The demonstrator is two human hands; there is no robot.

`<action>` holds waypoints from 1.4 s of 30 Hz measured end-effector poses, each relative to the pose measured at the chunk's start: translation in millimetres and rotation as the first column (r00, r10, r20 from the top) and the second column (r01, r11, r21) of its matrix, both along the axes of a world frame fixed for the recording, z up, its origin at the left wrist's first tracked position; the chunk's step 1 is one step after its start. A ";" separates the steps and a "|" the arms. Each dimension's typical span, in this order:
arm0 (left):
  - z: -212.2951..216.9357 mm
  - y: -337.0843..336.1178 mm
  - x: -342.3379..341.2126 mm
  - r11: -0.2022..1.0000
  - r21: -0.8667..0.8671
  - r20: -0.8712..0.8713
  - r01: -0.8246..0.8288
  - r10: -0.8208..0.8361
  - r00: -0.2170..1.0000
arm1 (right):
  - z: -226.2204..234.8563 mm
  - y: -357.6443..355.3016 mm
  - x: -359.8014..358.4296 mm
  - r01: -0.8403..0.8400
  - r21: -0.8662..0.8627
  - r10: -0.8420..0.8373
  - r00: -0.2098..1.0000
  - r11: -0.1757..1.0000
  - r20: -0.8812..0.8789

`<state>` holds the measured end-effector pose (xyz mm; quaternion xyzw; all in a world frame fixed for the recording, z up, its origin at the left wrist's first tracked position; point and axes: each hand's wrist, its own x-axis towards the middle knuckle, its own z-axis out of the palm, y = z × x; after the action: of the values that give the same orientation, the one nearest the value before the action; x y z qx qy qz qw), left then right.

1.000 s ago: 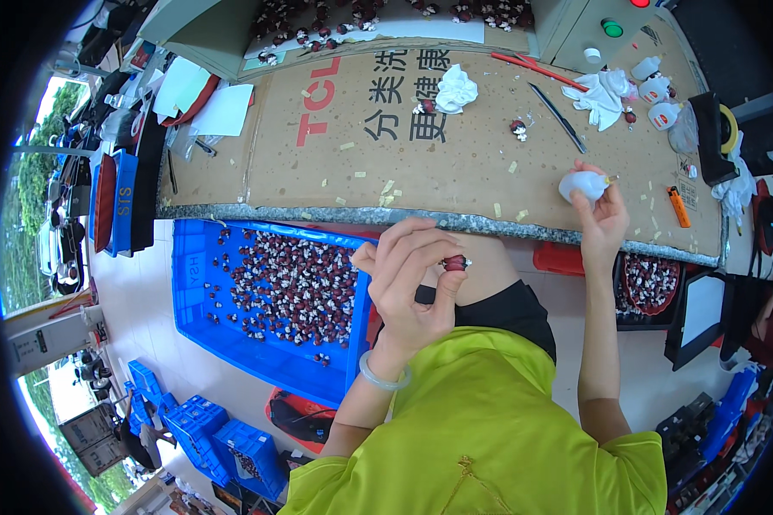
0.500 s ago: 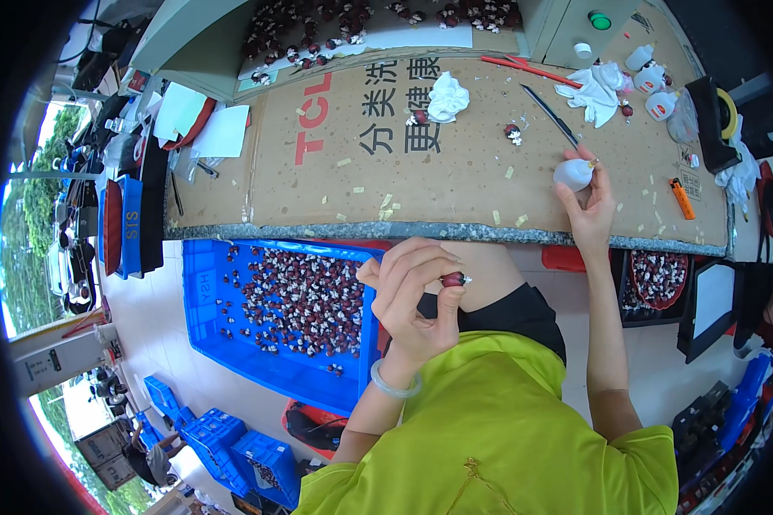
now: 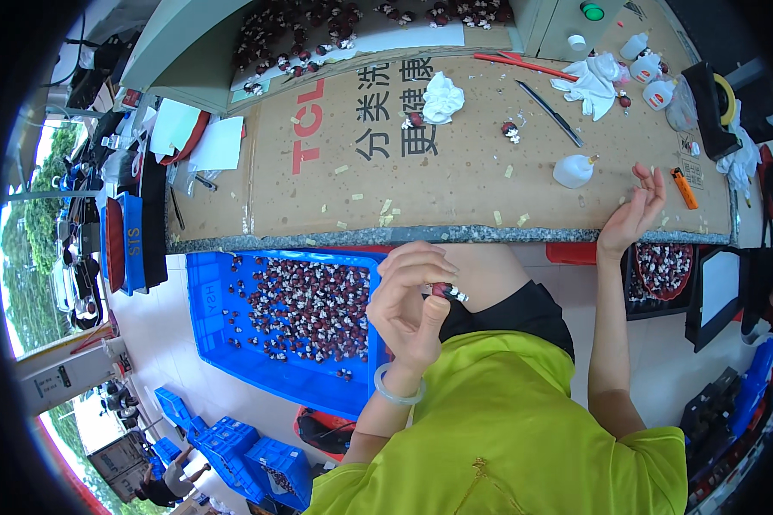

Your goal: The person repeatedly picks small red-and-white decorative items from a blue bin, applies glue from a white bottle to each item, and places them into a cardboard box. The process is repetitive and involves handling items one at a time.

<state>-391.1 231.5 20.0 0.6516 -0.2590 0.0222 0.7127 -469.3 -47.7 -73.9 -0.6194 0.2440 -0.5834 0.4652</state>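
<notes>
My left hand [image 3: 404, 313] pinches a small dark red and white figurine [image 3: 443, 291] between thumb and fingers, in front of the table's front edge. The figurine's white part points to the right. My right hand [image 3: 631, 219] is over the front edge of the table, palm up with fingers loosely curled and apart, holding nothing. A little to its left, a white squeeze bottle [image 3: 573, 172] with a yellowish tip rests on the cardboard tabletop [image 3: 301, 202], apart from the hand.
A blue bin [image 3: 301, 388] full of similar figurines stands below the table at left. On the table lie a black pen [image 3: 548, 112], crumpled white tissue [image 3: 443, 98], an orange lighter [image 3: 684, 189] and a loose figurine [image 3: 511, 130]. More bottles [image 3: 658, 94] stand at far right.
My right hand has let go of the squeeze bottle and moved right and nearer, leaving it on the table. My left hand has turned the figurine slightly and lowered it a little.
</notes>
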 end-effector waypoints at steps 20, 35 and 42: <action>0.4 4.2 -2.0 0.998 -0.005 -0.021 0.069 -0.069 0.997 | -5.0 -3.8 -1.7 -0.018 0.010 0.017 1.000 1.000 0.015; 11.8 1.5 1.2 0.964 0.251 0.306 -0.087 0.007 0.952 | -3.7 -3.4 -2.0 -0.014 0.009 0.014 1.000 1.000 0.003; -0.5 -0.9 6.5 0.992 0.126 0.092 0.029 -0.041 0.995 | -4.0 -3.4 -1.5 -0.016 0.002 0.016 1.000 1.000 -0.002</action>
<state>-384.6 230.6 19.5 0.6885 -0.3046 0.0244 0.6577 -470.8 -51.1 -77.9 -0.6216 0.2401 -0.5786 0.4704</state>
